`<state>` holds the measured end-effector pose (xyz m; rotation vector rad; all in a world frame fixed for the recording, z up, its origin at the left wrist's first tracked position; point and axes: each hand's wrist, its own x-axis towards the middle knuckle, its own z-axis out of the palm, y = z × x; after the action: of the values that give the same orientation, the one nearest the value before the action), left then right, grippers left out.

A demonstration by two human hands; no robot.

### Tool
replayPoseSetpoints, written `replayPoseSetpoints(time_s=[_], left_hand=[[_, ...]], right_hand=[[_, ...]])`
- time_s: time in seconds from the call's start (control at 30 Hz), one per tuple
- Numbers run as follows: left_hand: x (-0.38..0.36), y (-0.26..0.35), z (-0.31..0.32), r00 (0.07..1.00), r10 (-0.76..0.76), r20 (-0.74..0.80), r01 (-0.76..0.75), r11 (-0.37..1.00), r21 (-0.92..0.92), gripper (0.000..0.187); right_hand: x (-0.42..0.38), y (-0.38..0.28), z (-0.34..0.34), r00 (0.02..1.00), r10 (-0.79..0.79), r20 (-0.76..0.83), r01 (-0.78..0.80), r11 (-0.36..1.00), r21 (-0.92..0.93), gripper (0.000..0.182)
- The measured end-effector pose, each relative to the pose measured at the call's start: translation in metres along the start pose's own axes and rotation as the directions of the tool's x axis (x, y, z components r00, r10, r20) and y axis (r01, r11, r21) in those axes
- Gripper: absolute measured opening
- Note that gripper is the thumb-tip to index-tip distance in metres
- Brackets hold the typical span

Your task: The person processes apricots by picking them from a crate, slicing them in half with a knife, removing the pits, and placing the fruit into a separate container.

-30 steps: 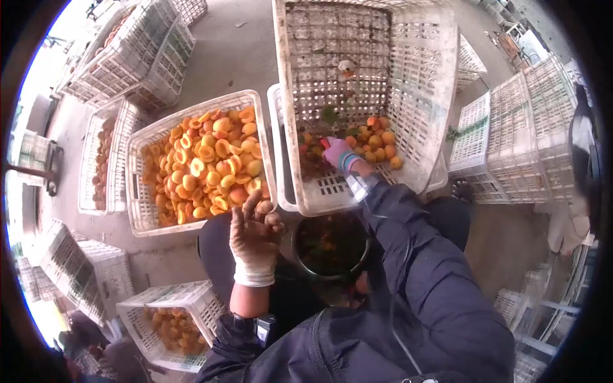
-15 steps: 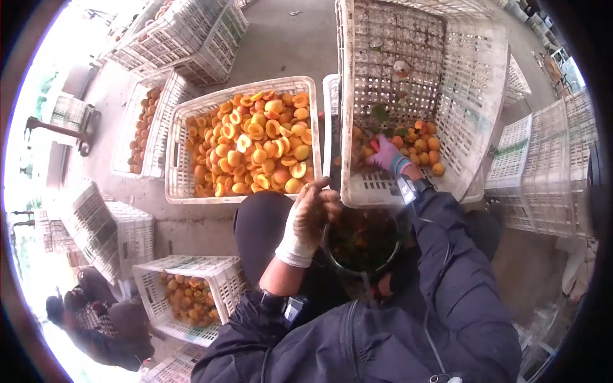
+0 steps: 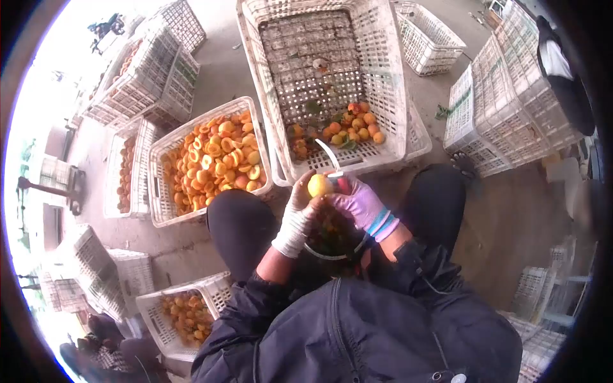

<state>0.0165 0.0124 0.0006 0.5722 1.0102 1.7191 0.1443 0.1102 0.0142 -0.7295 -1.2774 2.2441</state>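
My left hand [image 3: 299,214], in a white glove with bare-looking fingertips, grips a whole yellow apricot [image 3: 320,186] above my lap. Close against it is my right hand [image 3: 363,205], in a pink-purple glove, closed around a red-handled knife [image 3: 343,184]. A pale, curved blade-like strip rises from that tool. Below both hands, between my knees, a dark bucket [image 3: 332,256] is partly hidden. In front, a tilted white crate [image 3: 383,83] holds several whole apricots [image 3: 364,121] and some leaves at its near end. To its left stands a crate [image 3: 157,191] full of halved apricots [image 3: 214,156].
A crate of apricots [image 3: 145,325] sits at the lower left, near a person [image 3: 108,341]. Stacked crates rise at the right [image 3: 504,102] and upper left [image 3: 143,76]. Another white crate [image 3: 428,45] stands at the back right.
My right hand has come back from the tilted crate to meet my left. My left hand now holds an apricot. The view has shifted, with the crates appearing farther left.
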Motion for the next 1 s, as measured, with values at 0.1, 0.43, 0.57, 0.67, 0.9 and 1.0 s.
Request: replayPoseSetpoints(time_s=[0.1, 0.43, 0.57, 0.67, 0.9, 1.0], left_hand=[[-0.012, 0.001, -0.001, 0.997, -0.074, 0.026, 0.074, 0.997, -0.001, 0.064], [-0.021, 0.014, -0.003, 0.954, -0.228, 0.196, 0.301, 0.742, -0.599, 0.048], [-0.021, 0.01, -0.003, 0.999, -0.041, 0.028, 0.044, 0.994, -0.098, 0.05], [-0.018, 0.003, -0.009, 0.999, 0.019, -0.032, -0.016, 0.997, 0.08, 0.054], [-0.016, 0.002, -0.011, 0.999, 0.038, -0.032, -0.037, 0.998, 0.044, 0.055], [-0.018, 0.007, -0.008, 0.998, 0.041, -0.047, -0.038, 0.998, 0.052, 0.054]], right_hand=[[-0.028, -0.01, 0.01, 0.993, -0.115, -0.009, 0.115, 0.992, -0.05, 0.034], [-0.074, -0.011, 0.011, 0.938, -0.344, 0.041, 0.281, 0.686, -0.672, 0.031], [-0.072, -0.013, 0.019, 0.941, -0.337, 0.001, 0.214, 0.595, -0.774, 0.031], [-0.072, -0.02, 0.026, 0.936, -0.353, 0.018, 0.202, 0.491, -0.847, 0.031], [-0.065, -0.012, 0.028, 0.929, -0.366, 0.056, 0.204, 0.381, -0.902, 0.029], [-0.064, -0.01, 0.03, 0.924, -0.378, 0.06, 0.209, 0.368, -0.906, 0.027]])
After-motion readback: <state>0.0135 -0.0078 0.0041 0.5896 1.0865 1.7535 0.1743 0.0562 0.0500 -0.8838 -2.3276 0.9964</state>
